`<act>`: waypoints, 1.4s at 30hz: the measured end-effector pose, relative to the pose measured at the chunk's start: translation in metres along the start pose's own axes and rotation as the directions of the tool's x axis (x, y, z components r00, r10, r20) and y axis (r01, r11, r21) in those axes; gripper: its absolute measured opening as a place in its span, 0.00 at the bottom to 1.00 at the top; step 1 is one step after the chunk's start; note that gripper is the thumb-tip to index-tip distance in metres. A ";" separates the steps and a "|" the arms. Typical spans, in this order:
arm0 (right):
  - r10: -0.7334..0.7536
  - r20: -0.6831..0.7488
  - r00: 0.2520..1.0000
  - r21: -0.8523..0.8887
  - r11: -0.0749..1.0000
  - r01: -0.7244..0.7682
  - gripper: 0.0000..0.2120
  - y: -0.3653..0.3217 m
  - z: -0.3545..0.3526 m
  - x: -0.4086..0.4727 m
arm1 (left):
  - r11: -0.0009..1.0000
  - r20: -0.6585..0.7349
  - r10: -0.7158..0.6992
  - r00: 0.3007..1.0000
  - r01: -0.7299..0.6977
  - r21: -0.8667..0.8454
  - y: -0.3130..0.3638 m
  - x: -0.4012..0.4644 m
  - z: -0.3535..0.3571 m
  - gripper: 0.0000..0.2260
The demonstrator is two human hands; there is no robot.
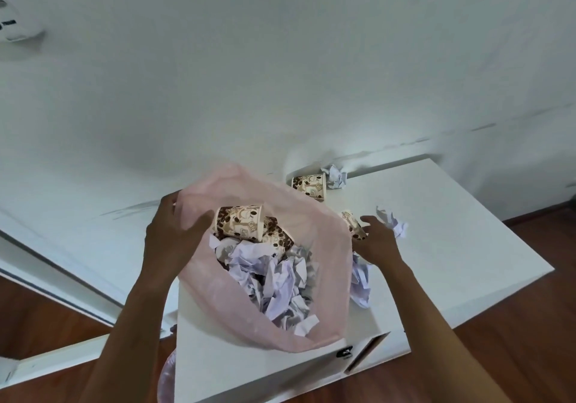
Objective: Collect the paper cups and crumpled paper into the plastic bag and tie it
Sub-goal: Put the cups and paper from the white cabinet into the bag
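- Bag (314, 324), pink, lies open on the desk (467, 262), already holding cups (238, 223) and crumpled paper (280, 281); left hand (170, 234) grips its rim.
- Right hand (375, 240), fingers curled, closes on a cup (352, 220) beside the bag.
- Left: another cup (310, 186), paper balls (335, 176), tying.
- Hidden: the right hand's fingertips behind the cup, the bag's far side.

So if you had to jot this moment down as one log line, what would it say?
left hand: holds pink bag rim open | right hand: on cup beside bag | bag: cups, paper inside | table: another cup, paper left
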State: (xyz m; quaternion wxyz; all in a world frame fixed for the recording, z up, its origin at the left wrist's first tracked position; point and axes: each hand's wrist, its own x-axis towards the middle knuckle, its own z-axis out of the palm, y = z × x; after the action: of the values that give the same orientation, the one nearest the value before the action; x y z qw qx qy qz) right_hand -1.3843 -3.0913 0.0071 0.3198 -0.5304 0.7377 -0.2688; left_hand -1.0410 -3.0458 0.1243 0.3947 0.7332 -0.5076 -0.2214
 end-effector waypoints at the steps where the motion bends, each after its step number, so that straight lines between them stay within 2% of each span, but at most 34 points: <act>1: 0.009 -0.005 1.000 0.007 1.000 -0.009 0.32 0.003 0.001 0.002 | 1.000 0.001 0.002 1.000 -0.002 0.002 -0.001 0.000 0.000 0.29; 5: -0.024 -0.072 0.997 0.147 0.989 0.034 0.29 0.017 -0.001 -0.001 | 1.000 -0.023 0.012 1.000 -0.012 -0.014 -0.003 0.001 -0.001 0.26; 10: -0.163 -0.218 0.962 0.269 0.938 0.220 0.25 0.013 -0.017 -0.021 | 0.998 -0.067 0.006 0.998 -0.010 -0.059 0.001 0.000 -0.001 0.22; 18: -0.373 -0.349 0.860 0.403 0.769 0.497 0.27 -0.058 -0.057 -0.061 | 0.993 -0.102 -0.001 0.995 -0.011 -0.116 0.010 0.002 -0.001 0.18; 21: -0.496 -0.293 0.817 0.387 0.720 0.576 0.29 -0.086 -0.064 -0.084 | 0.992 -0.097 0.003 0.995 -0.015 -0.124 0.013 0.001 -0.001 0.17; 24: -0.638 -0.168 0.752 0.313 0.688 0.654 0.29 -0.108 -0.060 -0.101 | 0.991 -0.092 -0.003 0.996 -0.010 -0.137 0.015 0.001 -0.002 0.15; 26: -0.697 -0.031 0.717 0.206 0.697 0.687 0.29 -0.121 -0.049 -0.106 | 0.991 -0.093 -0.008 0.996 -0.004 -0.134 0.016 0.001 -0.003 0.14; 29: -0.715 0.146 0.684 -0.074 0.682 0.728 0.30 -0.138 -0.029 -0.107 | 0.992 -0.088 -0.012 0.996 0.000 -0.130 0.015 0.001 -0.005 0.15; 32: -0.722 0.083 0.687 -0.078 0.683 0.727 0.29 -0.150 -0.028 -0.105 | 0.992 -0.082 -0.005 0.997 -0.005 -0.126 0.014 -0.001 -0.006 0.15; 36: -0.678 -0.045 0.734 -0.036 0.735 0.677 0.27 -0.151 -0.042 -0.102 | 0.991 -0.087 -0.010 0.996 -0.002 -0.136 0.014 -0.002 -0.009 0.16; 39: -0.659 -0.071 0.749 0.025 0.750 0.661 0.24 -0.150 -0.034 -0.101 | 0.990 -0.093 -0.006 0.996 -0.007 -0.142 0.014 -0.001 -0.010 0.16; 42: -0.630 -0.022 0.776 0.089 0.772 0.629 0.23 -0.150 -0.008 -0.099 | 0.988 -0.089 -0.001 0.996 -0.012 -0.151 0.014 -0.001 -0.010 0.15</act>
State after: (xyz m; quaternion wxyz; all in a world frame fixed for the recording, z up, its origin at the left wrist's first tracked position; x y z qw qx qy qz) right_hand -1.2757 -3.0402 0.1413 0.2387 -0.7325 0.5032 -0.3915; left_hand -1.0425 -3.0437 0.1409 0.4722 0.7088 -0.4733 -0.2253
